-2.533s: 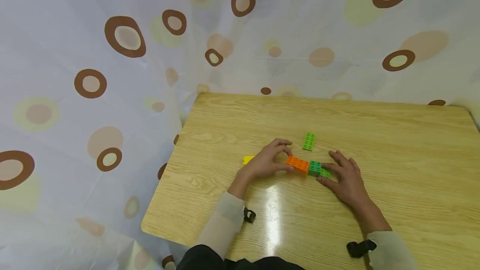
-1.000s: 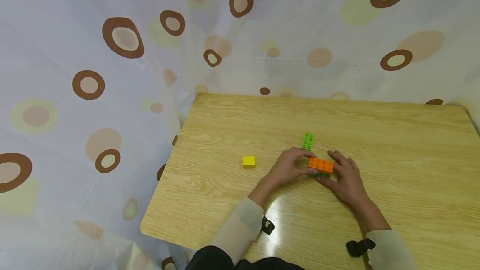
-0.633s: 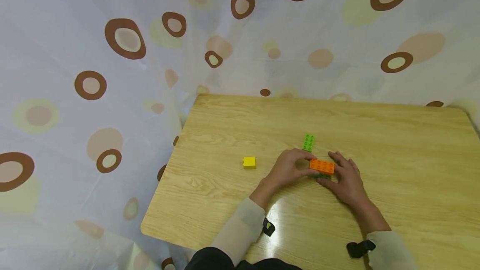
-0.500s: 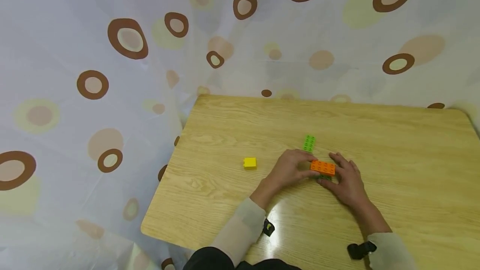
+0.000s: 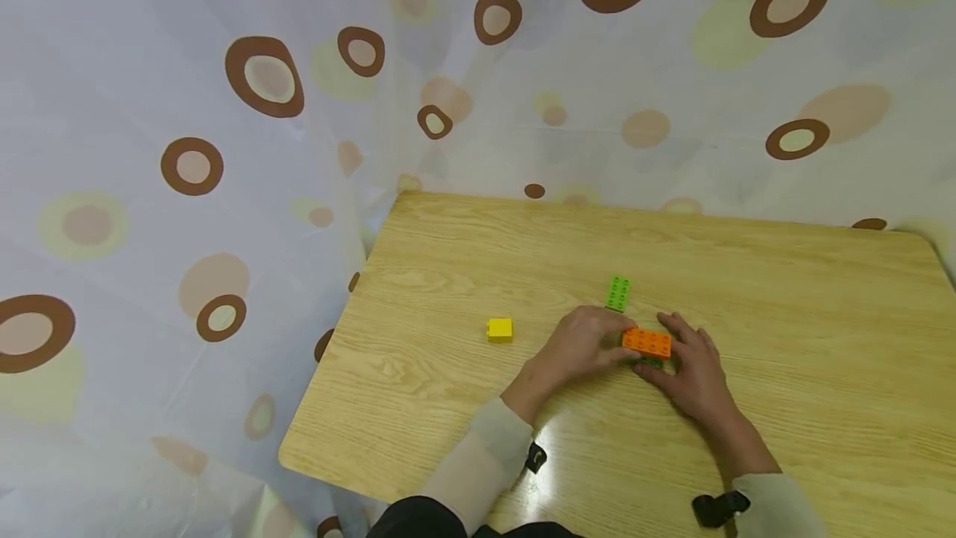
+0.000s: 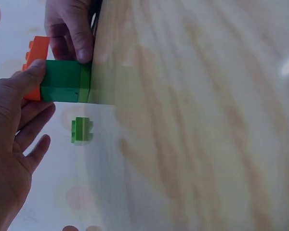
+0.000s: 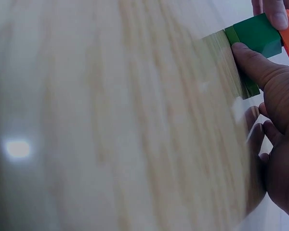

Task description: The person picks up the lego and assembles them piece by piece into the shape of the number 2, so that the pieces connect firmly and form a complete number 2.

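Observation:
My left hand (image 5: 586, 345) pinches the left end of an orange toy brick (image 5: 646, 344) between thumb and fingers. In the left wrist view, the orange brick lies over a dark green brick (image 6: 62, 79). Beneath that is a lighter green flat plate (image 7: 253, 89), down on the tabletop in the right wrist view. My right hand (image 5: 696, 376) grips this plate from the right, the thumb along its near side. The orange brick hides most of the dark green one in the head view.
A light green studded plate (image 5: 617, 293) lies behind my left hand. Farther left, a yellow brick (image 5: 500, 330) lies with its studs facing left. All stand on a wooden table (image 5: 418, 422), with a patterned sheet (image 5: 388, 131) hanging behind and at the left.
My left hand has carried the orange brick rightward, from beside the dark green brick to over it, uncovering the yellow brick. My right hand has kept its place.

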{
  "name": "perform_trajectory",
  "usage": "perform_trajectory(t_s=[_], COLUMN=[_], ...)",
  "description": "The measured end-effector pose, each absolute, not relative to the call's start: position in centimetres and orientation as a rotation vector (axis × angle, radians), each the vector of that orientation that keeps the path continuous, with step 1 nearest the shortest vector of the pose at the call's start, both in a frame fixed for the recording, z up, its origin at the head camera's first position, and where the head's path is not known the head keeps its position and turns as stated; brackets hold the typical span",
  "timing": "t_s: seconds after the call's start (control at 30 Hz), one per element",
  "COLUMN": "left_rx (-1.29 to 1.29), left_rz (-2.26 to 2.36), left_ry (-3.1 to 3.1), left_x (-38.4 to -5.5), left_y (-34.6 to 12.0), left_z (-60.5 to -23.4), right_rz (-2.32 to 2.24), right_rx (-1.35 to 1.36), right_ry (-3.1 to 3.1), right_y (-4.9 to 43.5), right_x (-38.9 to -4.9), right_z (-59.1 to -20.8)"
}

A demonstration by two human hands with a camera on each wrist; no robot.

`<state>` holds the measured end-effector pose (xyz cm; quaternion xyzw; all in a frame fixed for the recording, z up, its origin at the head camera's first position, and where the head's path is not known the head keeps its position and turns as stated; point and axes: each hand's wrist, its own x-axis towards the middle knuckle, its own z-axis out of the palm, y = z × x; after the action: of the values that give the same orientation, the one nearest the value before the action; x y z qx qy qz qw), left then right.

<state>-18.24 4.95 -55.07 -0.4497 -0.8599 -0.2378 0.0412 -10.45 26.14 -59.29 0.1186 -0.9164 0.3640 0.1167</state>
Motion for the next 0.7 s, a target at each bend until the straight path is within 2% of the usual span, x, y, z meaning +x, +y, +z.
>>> perform_trajectory(t_s=[0.7], left_rx=[-1.364], left_rz=[-0.713], left_ry=[-2.707], left_x=[-18.39], left_y=[5.23], left_z=[-55.28], right_rz=[1.068], right_rx=[0.344], right_ry=[-2.673], right_y=[26.25], right_x=[-10.60], right_z=[-59.20])
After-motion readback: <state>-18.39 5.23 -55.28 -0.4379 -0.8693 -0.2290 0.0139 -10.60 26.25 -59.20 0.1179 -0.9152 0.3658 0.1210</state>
